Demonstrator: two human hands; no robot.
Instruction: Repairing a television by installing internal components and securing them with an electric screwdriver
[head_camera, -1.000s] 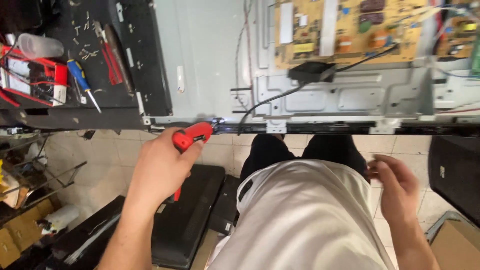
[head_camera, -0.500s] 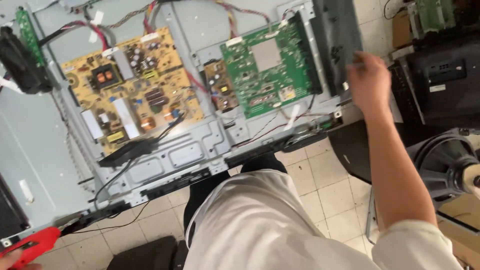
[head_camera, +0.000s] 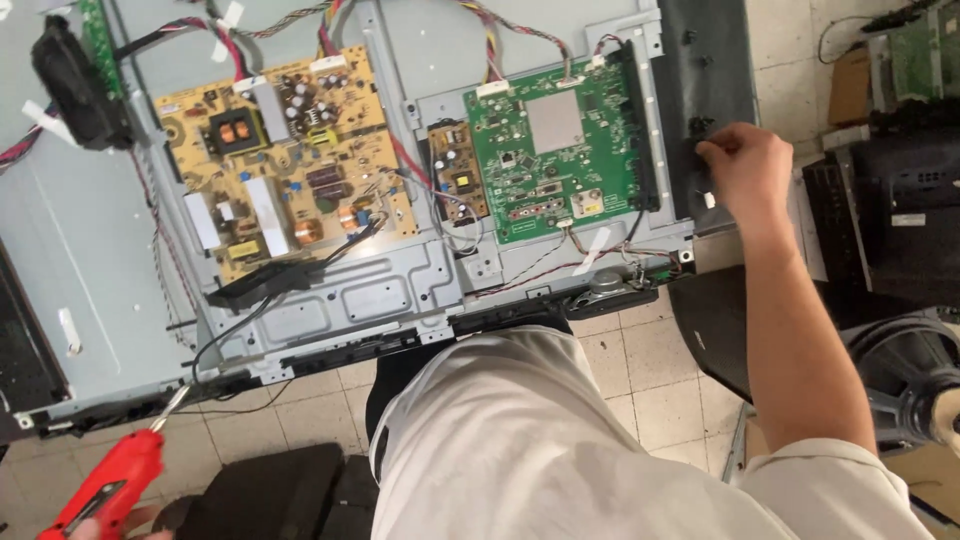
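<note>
**Asker:** Across the bench, what lay before you?

**Me:** An opened flat television chassis (head_camera: 90, 300), its grey metal back facing up. On it sat a yellow power board (head_camera: 280, 165), then a smaller green circuit board (head_camera: 555, 150). A black plastic panel (head_camera: 710, 70) lay along the right edge.

**Asker:** And your hands?

**Me:** My right hand (head_camera: 745, 165) was closed, fingers pinching that black panel's edge. My left hand (head_camera: 150, 520) was mostly out of frame; it gripped a red electric screwdriver (head_camera: 105, 490), its tip near the chassis's lower left corner.
</note>
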